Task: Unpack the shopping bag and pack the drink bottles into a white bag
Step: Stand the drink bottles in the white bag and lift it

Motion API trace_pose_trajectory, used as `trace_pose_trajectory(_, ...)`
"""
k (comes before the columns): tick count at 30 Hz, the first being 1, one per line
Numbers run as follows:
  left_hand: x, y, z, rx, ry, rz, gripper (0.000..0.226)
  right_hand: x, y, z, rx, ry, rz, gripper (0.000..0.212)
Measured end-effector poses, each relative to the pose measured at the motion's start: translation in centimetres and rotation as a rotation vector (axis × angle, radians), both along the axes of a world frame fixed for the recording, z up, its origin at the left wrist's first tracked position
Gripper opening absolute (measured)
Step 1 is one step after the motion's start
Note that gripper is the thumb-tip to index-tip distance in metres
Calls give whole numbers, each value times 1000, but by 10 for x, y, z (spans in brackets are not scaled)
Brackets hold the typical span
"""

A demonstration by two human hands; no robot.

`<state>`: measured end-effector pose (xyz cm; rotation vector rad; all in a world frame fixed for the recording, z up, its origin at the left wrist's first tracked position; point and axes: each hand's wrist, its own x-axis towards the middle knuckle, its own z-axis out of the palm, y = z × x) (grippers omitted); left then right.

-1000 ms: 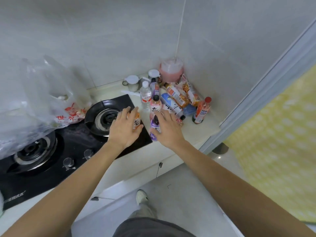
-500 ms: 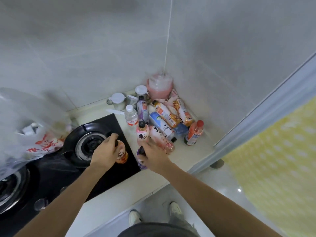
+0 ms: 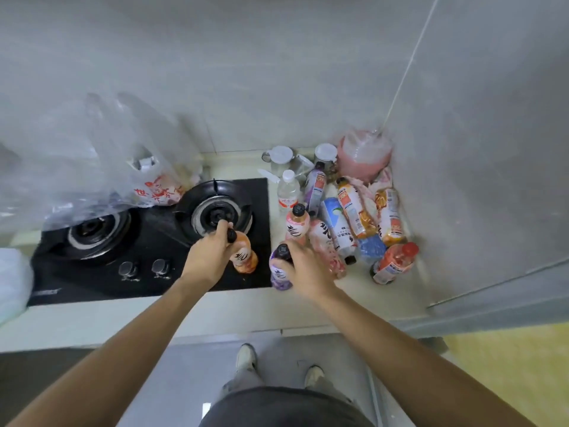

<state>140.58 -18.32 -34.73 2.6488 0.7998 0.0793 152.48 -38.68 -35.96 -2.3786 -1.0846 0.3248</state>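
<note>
My left hand (image 3: 209, 257) grips an orange drink bottle (image 3: 244, 255) with a black cap, standing at the stove's right edge. My right hand (image 3: 304, 269) holds a purple bottle (image 3: 280, 272) upright beside it on the counter. Behind them a pink bottle (image 3: 297, 224) and a clear water bottle (image 3: 288, 192) stand upright. Several more bottles lie in a heap (image 3: 354, 223) in the corner, with a red-capped bottle (image 3: 394, 263) at its right. A translucent white plastic bag (image 3: 101, 167) with red print rests over the stove's back left.
A black two-burner gas stove (image 3: 147, 238) fills the counter's left. White-lidded jars (image 3: 280, 157) and a pink tub (image 3: 365, 155) stand against the tiled back wall. The wall closes the corner on the right. My shoes (image 3: 246, 357) show on the floor below.
The view has tilted down and shifted. My left hand has stood the orange bottle more upright on the stove edge; my right hand keeps hold of the purple bottle.
</note>
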Motion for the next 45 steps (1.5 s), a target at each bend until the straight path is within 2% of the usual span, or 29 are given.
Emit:
trace_pose_trajectory(2, -15, -7, 7, 10, -1, 51, 40, 0, 1, 7, 59, -36, 38, 41)
trace_pose_trajectory(11, -125, -21, 34, -57, -122, 328, 32, -41, 61, 38, 168, 130, 316, 30)
trace_pose_trajectory(20, -296, 6, 62, -66, -345, 613, 55, -182, 158, 64, 170, 178, 567, 27)
trace_pose_trajectory(23, -364, 25, 62, -71, -381, 684, 51, -247, 194, 74, 176, 178, 622, 28)
trace_pose_trajectory(29, -495, 76, 62, -50, -342, 765, 40, -380, 269, 84, 166, 174, 697, 31)
trace_pose_trajectory(34, -575, 127, 67, -60, -330, 793, 56, -450, 327, 84, 160, 156, 704, 34)
trace_pose_trajectory(39, -613, 192, 68, -50, -344, 837, 38, -476, 397, 81, 143, 128, 701, 37)
trace_pose_trajectory(45, -617, 301, 63, -57, -401, 813, 40, -485, 512, 61, 187, 113, 675, 37)
